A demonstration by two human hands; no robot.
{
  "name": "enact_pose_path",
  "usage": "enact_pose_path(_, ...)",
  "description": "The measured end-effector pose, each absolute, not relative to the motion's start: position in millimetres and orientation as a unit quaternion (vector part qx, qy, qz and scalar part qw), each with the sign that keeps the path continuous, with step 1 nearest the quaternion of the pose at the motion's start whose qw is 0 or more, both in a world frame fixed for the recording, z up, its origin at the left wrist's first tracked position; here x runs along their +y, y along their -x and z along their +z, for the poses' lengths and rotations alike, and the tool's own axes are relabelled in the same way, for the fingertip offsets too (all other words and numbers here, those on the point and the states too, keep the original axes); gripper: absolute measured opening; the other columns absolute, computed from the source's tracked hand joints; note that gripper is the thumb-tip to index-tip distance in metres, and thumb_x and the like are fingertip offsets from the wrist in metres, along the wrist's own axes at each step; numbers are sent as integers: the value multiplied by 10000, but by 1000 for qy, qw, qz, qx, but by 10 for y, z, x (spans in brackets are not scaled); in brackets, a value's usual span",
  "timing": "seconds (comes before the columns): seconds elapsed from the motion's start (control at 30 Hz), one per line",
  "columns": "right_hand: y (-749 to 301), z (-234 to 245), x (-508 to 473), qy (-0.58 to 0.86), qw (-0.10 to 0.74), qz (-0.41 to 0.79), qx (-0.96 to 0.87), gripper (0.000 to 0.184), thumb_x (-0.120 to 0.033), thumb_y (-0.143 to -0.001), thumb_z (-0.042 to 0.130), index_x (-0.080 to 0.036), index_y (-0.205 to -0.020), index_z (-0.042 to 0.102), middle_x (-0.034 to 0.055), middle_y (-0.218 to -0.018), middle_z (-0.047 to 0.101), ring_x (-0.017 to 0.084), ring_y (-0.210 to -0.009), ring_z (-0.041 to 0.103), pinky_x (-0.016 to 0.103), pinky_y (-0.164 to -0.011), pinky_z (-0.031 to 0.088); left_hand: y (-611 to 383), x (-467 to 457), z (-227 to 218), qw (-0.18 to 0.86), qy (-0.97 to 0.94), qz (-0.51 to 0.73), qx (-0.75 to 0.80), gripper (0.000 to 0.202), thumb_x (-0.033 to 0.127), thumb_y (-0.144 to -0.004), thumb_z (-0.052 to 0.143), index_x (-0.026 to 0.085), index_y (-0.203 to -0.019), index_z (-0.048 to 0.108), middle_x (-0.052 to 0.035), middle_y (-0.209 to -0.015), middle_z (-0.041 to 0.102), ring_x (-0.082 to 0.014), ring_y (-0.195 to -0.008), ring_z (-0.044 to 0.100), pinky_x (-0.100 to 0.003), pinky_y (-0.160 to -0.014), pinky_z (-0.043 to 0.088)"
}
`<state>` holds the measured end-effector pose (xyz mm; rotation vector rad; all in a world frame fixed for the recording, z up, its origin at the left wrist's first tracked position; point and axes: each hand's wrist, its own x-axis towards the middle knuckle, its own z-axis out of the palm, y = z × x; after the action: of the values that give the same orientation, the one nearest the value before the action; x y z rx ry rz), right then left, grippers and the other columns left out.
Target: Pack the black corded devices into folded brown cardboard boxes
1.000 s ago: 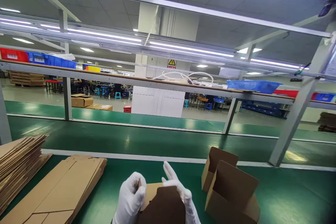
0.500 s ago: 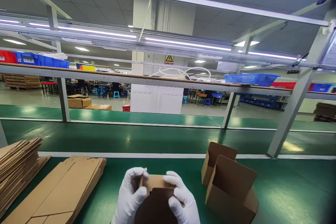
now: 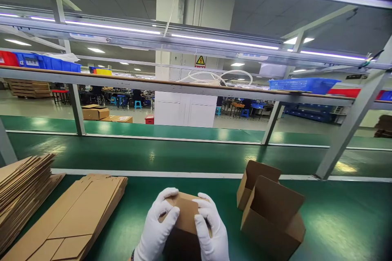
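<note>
Your left hand (image 3: 157,228) and right hand (image 3: 210,230), both gloved, grasp the small cardboard box (image 3: 185,218) from either side, low at 6 o'clock. Flat cardboard sheets (image 3: 79,216) lie at 9 o'clock, open boxes (image 3: 269,212) at 3 o'clock.

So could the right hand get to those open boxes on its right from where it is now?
Probably yes: the open boxes stand just right of the right hand with bare green table between, though it holds a small box.

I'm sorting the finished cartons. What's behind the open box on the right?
Right behind the open box stands a second open box, partly covered by it. Beyond lies the green belt. The second box's inside is hidden.
</note>
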<state>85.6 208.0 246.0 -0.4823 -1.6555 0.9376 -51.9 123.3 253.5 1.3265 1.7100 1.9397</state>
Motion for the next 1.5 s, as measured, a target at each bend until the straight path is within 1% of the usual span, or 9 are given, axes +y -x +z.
enact_pose_path(0.1,-831,2411,2070,228,569,376,-695,306,-437,-864,585,-247,-1084,682,86,-1187,628,306,-1106,571,511,-969,470,545,1223,2556,94,-468,652,589,243,440,-845,583,217,-900,660,-107,-1231,590,-283,-1147,563,-438,-1014,455)
enact_pose_path(0.2,-816,2398,2051,228,592,362,-683,299,-446,-885,544,-257,-1041,715,82,-1202,627,311,-1145,549,533,-1006,441,603,1200,2556,46,-530,608,589,290,382,-874,536,248,-1091,675,-106,-1268,571,-270,-1150,567,-424,-1005,474)
enact_pose_path(0.4,-785,2452,2020,231,584,362,-689,320,-493,-877,549,-241,-810,734,99,-1154,646,337,-1141,536,571,-972,450,674,1194,2616,-35,-579,542,608,273,329,-901,482,239,-944,736,-112,-1220,608,-271,-1126,573,-434,-986,484)
enact_pose_path(0.6,-807,2479,2092,214,563,357,-714,303,-468,-882,551,-228,-794,713,105,-1043,673,342,-1122,536,551,-923,478,722,1211,2649,-10,-602,508,616,331,343,-905,493,230,-692,719,-85,-1198,629,-273,-1133,537,-443,-1008,441)
enact_pose_path(0.7,-848,2514,2110,212,547,369,-721,336,-478,-878,546,-230,-691,675,93,-1073,666,346,-1158,508,554,-953,444,785,1147,2768,30,-655,470,591,316,515,-840,571,265,-932,741,-103,-1297,559,-310,-1182,488,-476,-1010,428)
enact_pose_path(0.8,-867,2541,2099,214,538,380,-721,360,-506,-864,552,-233,-653,655,78,-1130,650,347,-1166,505,570,-983,412,842,1057,2990,65,-740,342,576,581,616,-667,715,366,-1186,648,-89,-1396,474,-340,-1168,465,-498,-988,426)
enact_pose_path(1.17,-888,2509,2093,187,538,420,-706,306,-508,-873,538,-263,-906,717,65,-1297,580,337,-1240,484,554,-1043,382,738,913,3043,27,-718,213,662,635,664,-701,646,451,-1288,532,-76,-1437,428,-401,-1181,442,-630,-949,415)
enact_pose_path(1.3,-868,2453,2190,233,539,457,-668,411,-541,-908,465,-246,-1095,681,89,-1372,518,318,-1223,512,511,-1019,433,870,871,2896,12,-659,256,707,635,629,-737,639,417,-1321,513,-92,-1449,409,-388,-1274,403,-612,-1033,368)
enact_pose_path(1.5,-716,2212,2262,313,491,519,-626,566,-600,-832,564,-249,-1275,584,82,-1359,535,308,-1266,472,504,-1088,353,1311,850,2749,-20,-511,406,758,483,611,-807,559,367,-1219,627,-54,-1425,449,-334,-1295,428,-546,-1105,325)
